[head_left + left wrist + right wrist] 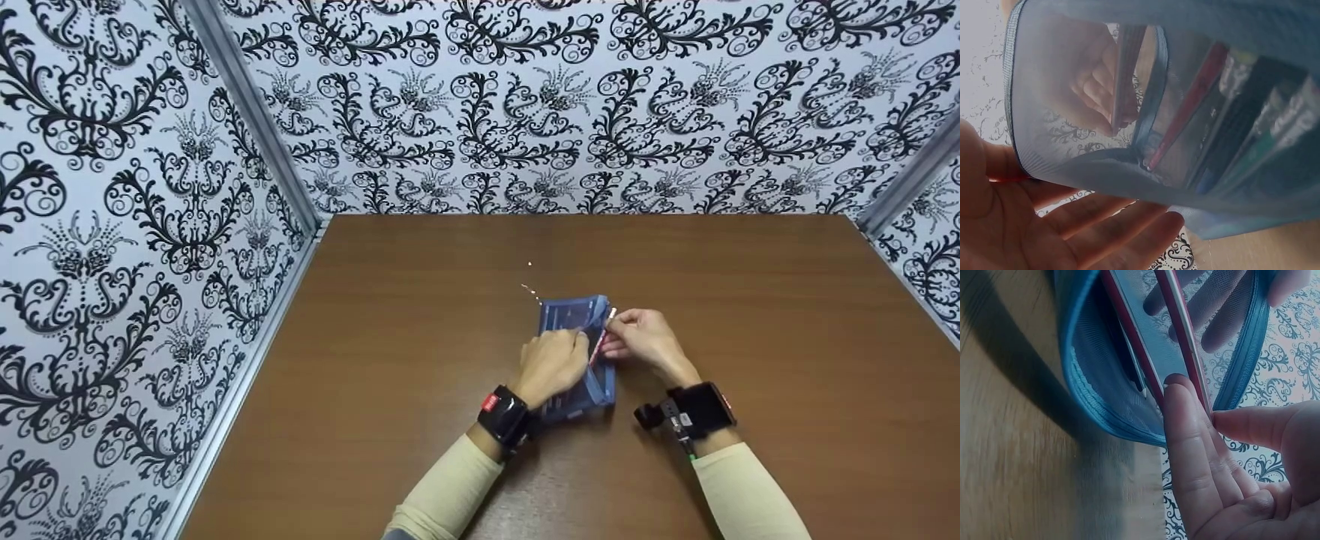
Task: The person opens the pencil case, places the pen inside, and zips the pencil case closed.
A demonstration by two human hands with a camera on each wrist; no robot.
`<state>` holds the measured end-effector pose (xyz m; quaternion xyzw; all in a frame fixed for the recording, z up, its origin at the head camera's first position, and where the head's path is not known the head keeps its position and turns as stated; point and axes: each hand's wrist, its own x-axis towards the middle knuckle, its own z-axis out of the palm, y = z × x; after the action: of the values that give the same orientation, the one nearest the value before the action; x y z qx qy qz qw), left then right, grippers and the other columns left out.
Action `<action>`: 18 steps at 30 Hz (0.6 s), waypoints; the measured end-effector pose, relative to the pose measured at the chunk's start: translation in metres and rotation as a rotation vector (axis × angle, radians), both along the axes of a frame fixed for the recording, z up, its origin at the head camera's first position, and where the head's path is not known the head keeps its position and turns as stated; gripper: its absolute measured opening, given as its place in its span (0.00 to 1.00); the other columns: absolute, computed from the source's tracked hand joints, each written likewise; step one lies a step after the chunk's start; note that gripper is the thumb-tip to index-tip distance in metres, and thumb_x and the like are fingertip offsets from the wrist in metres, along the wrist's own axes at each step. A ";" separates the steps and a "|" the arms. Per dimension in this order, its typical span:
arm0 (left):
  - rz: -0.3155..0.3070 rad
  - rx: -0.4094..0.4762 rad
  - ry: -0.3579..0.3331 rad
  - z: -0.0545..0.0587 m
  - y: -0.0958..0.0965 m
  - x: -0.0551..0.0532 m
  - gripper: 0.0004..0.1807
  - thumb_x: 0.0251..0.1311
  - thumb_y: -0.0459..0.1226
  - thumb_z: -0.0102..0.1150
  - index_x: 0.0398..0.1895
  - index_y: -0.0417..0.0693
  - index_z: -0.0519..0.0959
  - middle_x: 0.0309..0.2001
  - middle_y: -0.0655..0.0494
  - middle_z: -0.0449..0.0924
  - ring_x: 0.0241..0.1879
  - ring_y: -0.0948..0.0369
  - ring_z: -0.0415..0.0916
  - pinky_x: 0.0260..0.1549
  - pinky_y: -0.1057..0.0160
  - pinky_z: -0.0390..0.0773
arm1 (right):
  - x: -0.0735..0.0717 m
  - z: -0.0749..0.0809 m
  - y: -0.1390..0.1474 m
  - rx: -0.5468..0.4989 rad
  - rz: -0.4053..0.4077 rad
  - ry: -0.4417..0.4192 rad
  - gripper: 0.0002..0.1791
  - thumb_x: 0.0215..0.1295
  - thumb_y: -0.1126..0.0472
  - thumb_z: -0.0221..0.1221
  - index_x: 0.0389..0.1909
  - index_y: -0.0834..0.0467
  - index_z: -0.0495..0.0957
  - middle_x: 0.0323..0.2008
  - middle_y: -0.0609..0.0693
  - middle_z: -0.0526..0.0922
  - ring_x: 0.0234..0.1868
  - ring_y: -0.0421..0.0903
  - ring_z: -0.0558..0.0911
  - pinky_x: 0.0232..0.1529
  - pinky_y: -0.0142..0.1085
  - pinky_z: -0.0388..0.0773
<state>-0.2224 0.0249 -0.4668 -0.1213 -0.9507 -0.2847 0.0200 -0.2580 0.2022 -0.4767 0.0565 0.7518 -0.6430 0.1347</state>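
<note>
A blue mesh zip pouch (568,311) is held above the table, its zipped mouth gaping toward the right. My left hand (551,364) grips the pouch at its mouth, several fingers stretched along the outside of the mesh (1061,163). At the opening, my right hand (646,341) pinches a slim red-and-white pencil (598,347) between thumb and fingertips. In the right wrist view this pencil (1180,320) slants into the pouch. Another red pencil (1129,323) lies beside it, its end at the fingertips. Through the mesh show a red pencil (1190,107) and several dark and green slim items.
Under the hands lies a brown wooden table (420,300). Patterned wall panels (525,112) rise behind it and on both sides. A beaded pull (531,291) dangles off the pouch's far corner. Both wrists carry black strapped cameras (701,411).
</note>
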 end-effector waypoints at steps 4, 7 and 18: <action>-0.019 0.011 0.010 -0.001 0.000 0.000 0.22 0.73 0.47 0.37 0.35 0.52 0.84 0.36 0.52 0.86 0.35 0.53 0.83 0.31 0.53 0.78 | 0.000 -0.002 0.000 0.005 0.004 0.004 0.15 0.71 0.68 0.53 0.51 0.76 0.67 0.27 0.55 0.85 0.24 0.42 0.86 0.32 0.36 0.84; -0.027 0.020 0.015 -0.001 0.000 0.000 0.22 0.73 0.46 0.38 0.33 0.52 0.83 0.34 0.53 0.85 0.33 0.54 0.83 0.29 0.54 0.77 | -0.001 -0.003 0.000 0.006 0.015 0.013 0.15 0.71 0.68 0.52 0.51 0.76 0.67 0.27 0.55 0.85 0.25 0.42 0.86 0.33 0.35 0.84; -0.043 0.034 0.021 -0.001 0.001 0.001 0.22 0.73 0.46 0.37 0.41 0.53 0.85 0.37 0.53 0.86 0.36 0.54 0.84 0.30 0.56 0.77 | -0.001 -0.005 0.001 0.014 0.024 0.023 0.14 0.71 0.69 0.50 0.50 0.77 0.68 0.28 0.54 0.86 0.25 0.42 0.87 0.33 0.35 0.84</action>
<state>-0.2216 0.0262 -0.4673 -0.1442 -0.9426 -0.3001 0.0261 -0.2587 0.2030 -0.4818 0.0409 0.7586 -0.6365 0.1334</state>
